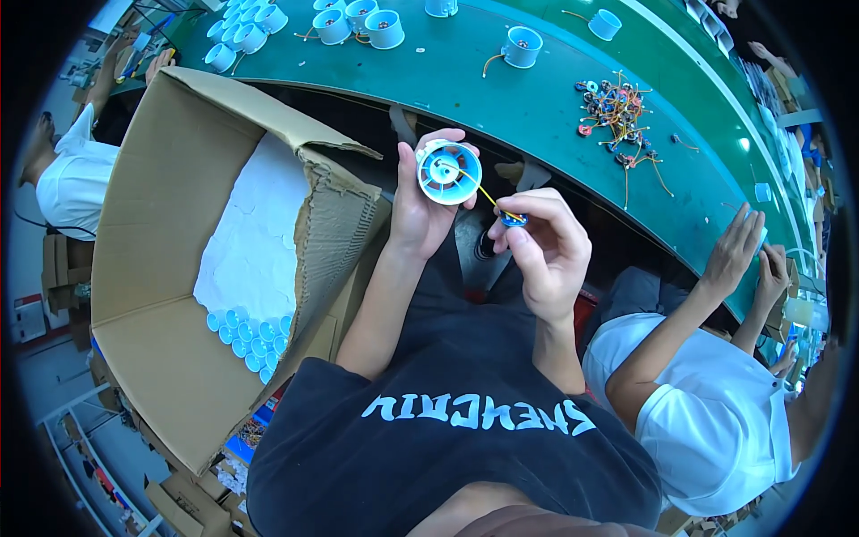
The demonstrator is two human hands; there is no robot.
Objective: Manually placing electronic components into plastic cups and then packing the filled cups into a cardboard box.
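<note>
My left hand is wrapped round a light blue round plastic housing, its spoked open face turned up toward me. A yellow wire runs out of the housing's middle to a small blue round part with wires. That part is pinched between the thumb and fingers of my right hand. Both hands are held in the air between my body and the green bench. My right fingers partly cover the small part, so its details cannot be made out.
On the green bench stand several blue housings and a tangled pile of small wired parts. At my left, an open cardboard box holds white sheeting and several blue cups. A co-worker works close on my right.
</note>
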